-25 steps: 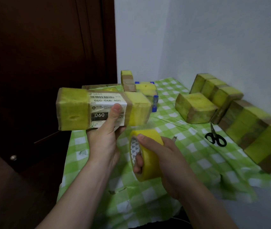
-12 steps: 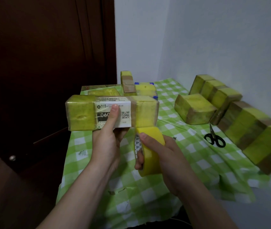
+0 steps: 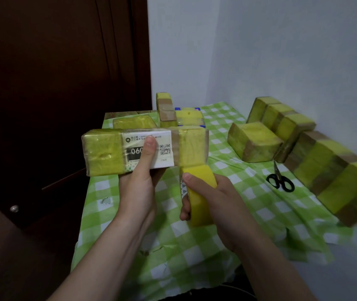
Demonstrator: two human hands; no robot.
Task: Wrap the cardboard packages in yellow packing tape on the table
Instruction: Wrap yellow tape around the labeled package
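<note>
My left hand (image 3: 139,183) grips a long cardboard package (image 3: 105,152) from below, thumb pressed on its white shipping label. Yellow tape bands cover both ends of the package, which is held in the air over the table. My right hand (image 3: 214,205) holds a roll of yellow packing tape (image 3: 199,192) upright, its top edge touching the package's right underside. Thumb lies on the roll's outer face and fingers reach through its core.
Black scissors (image 3: 280,180) lie on the green checked tablecloth (image 3: 260,213). Taped packages lean along the right wall (image 3: 336,172), one block (image 3: 253,142) sits in front of them, and more stand at the back (image 3: 166,109). A dark wooden door (image 3: 53,83) is left.
The package has moved right and down, and its label face has turned toward me. The tape roll rose up against the package's right end.
</note>
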